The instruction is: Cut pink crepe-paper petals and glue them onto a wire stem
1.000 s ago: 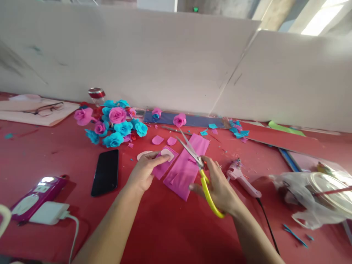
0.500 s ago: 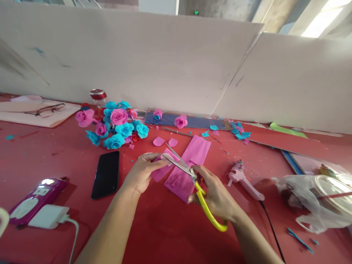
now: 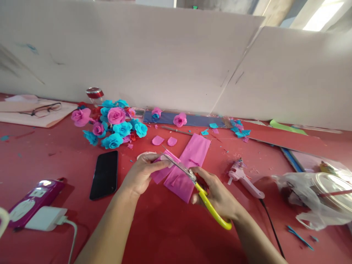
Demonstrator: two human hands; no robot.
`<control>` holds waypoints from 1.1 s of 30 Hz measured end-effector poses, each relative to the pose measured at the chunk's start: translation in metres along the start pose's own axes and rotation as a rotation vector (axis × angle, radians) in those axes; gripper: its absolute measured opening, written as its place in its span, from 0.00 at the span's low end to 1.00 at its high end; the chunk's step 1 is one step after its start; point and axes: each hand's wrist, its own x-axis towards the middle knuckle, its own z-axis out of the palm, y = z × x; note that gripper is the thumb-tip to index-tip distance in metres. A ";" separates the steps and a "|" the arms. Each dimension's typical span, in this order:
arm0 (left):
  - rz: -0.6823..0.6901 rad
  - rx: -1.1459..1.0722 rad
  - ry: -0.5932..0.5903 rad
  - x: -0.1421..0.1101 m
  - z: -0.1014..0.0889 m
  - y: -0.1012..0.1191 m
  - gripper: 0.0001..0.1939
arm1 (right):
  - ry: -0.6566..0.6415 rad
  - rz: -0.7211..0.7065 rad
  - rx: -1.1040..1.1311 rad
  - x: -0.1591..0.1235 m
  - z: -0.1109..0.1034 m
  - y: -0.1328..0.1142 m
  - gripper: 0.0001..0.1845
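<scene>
Between the thumb and fingers of my left hand is a piece of pink crepe paper, with a small white template-like piece against it. My right hand grips the yellow handles of a pair of scissors. The blades lie at the paper's edge, nearly closed, close to my left fingertips. Under them, a folded strip of pink crepe paper rests on the red table. Two cut pink petals lie just beyond the blades.
A bunch of blue and pink paper roses stands back left, near a black phone. Left front are a purple power strip and white charger. Rightward lie a pink glue gun and a plastic bag with a lidded container.
The scissor blades have closed along the paper, and the handles have come together. My left hand keeps its hold on the paper. The view has shifted slightly.
</scene>
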 end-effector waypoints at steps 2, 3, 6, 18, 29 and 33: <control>-0.005 -0.004 -0.004 0.000 0.000 0.000 0.05 | -0.026 -0.011 0.025 -0.001 -0.002 -0.002 0.21; -0.008 -0.002 -0.005 0.000 0.000 0.000 0.05 | -0.030 -0.016 0.033 -0.001 -0.003 -0.002 0.22; -0.010 0.020 0.005 0.000 -0.001 0.000 0.05 | -0.040 -0.009 0.051 0.000 -0.005 -0.004 0.22; 0.018 0.088 0.035 -0.001 0.000 0.003 0.05 | -0.120 0.055 0.134 0.000 -0.003 -0.006 0.12; 0.021 0.088 0.060 -0.002 0.000 0.004 0.07 | -0.120 -0.031 0.201 -0.001 0.004 0.014 0.11; 0.014 0.080 0.042 -0.002 -0.002 0.004 0.07 | -0.103 -0.003 0.206 -0.002 0.004 0.013 0.08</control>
